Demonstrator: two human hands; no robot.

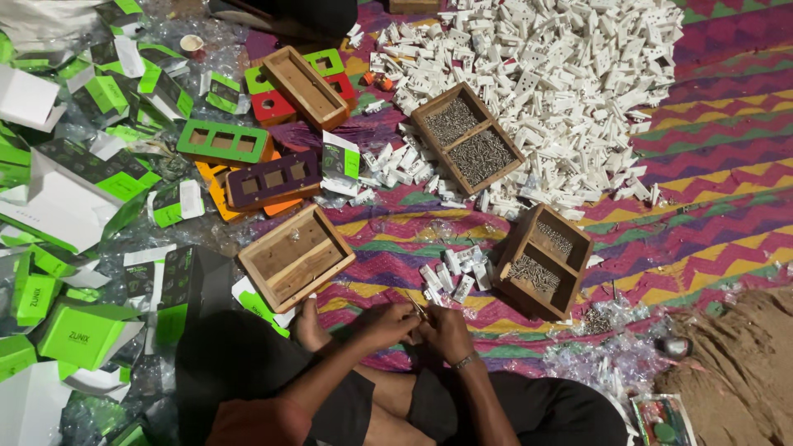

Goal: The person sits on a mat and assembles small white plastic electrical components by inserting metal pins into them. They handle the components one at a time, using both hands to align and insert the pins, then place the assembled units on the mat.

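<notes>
Person sat on the patterned mat (pixel 710 157), left hand (pixel 386 324) and right hand (pixel 446 329) pressed together, fingers pinched narrow around something small; what it was, I could not tell. Just ahead lay a small cluster of white sockets (pixel 453 271), beside a wooden tray of screws (pixel 543 261). Large socket heap (pixel 562 83) farther off.

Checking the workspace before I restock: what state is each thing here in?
Left hand: closed on a small part.
Right hand: pinching the same part.
Tray by the knee: empty.
Two-part tray: full of screws.
Tilted tray: partly filled.
White plugs: heaped loose.
Green boxes: scattered, some open.
</notes>
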